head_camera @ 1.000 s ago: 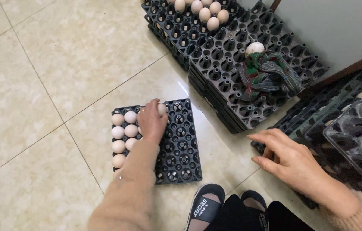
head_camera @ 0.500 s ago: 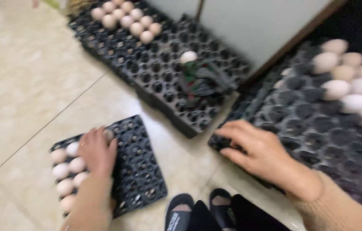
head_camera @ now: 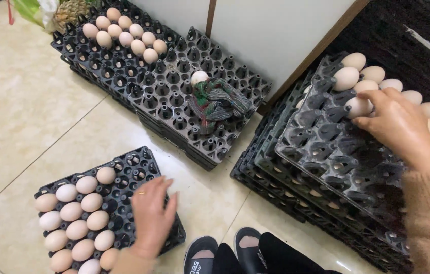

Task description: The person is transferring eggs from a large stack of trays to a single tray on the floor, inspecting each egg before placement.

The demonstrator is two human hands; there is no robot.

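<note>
Eggs: we see smooth, pale oval eggs point(head_camera: 372, 81) clustered at 2 o'clock on a tilted black moulded tray point(head_camera: 326, 147), topmost of a stack of like trays.
Right hand: our right hand point(head_camera: 400, 127) reaches in from 3 o'clock, its fingers curled loosely around one egg point(head_camera: 358, 107) at the cluster's near edge; fingertips touch the shell, but we cannot tell whether the grasp has closed.
Left hand: our left hand point(head_camera: 150, 215) lies flat at 7 o'clock, fingers spread and holding nothing, palm down on the floor tray point(head_camera: 139, 165).
Floor tray: ridged black plastic with cupped sockets; tan and cream eggs point(head_camera: 75, 218) fill its left columns, just beside our left hand.
Far trays: at 11 o'clock two more stacks of black trays point(head_camera: 174, 96) sit side by side, one bearing a double row of tan eggs point(head_camera: 123, 35).
Cloth: a crumpled green-and-red striped cloth point(head_camera: 217, 104) rests on the nearer stack, touching a single white egg point(head_camera: 199, 77).
Floor: glossy cream tiles point(head_camera: 27, 111).
Sandals: our black sandals point(head_camera: 200, 253) show at 6 o'clock.
</note>
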